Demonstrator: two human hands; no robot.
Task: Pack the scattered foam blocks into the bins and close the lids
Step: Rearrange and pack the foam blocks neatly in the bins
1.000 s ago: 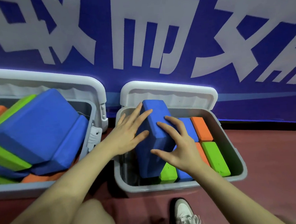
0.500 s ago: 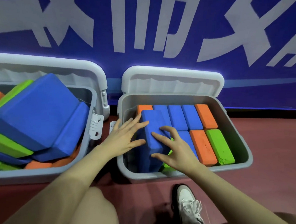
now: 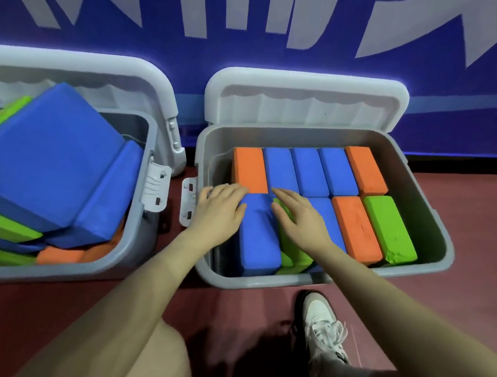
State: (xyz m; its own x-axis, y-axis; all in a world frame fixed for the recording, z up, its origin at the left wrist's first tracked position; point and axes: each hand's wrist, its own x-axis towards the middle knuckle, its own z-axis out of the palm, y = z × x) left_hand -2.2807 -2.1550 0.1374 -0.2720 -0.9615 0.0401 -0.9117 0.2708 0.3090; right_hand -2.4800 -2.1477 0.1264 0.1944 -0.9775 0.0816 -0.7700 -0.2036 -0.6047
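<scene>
The right grey bin stands with its lid tipped back against the wall. Several blue, orange and green foam blocks stand packed side by side in it. A blue block sits at the near left of the bin. My left hand rests on its far left end with fingers flat. My right hand presses with straight fingers on the green block beside it. The left grey bin holds a loose heap topped by a large blue block, and its lid is also up.
A blue wall banner with white characters runs behind both bins. The floor is dark red. My white shoe stands just in front of the right bin, and my left knee fills the lower left.
The blue block went from leaning upright to lying down in the near-left slot of the right bin. Both hands followed it down and now lie flat on the blocks.
</scene>
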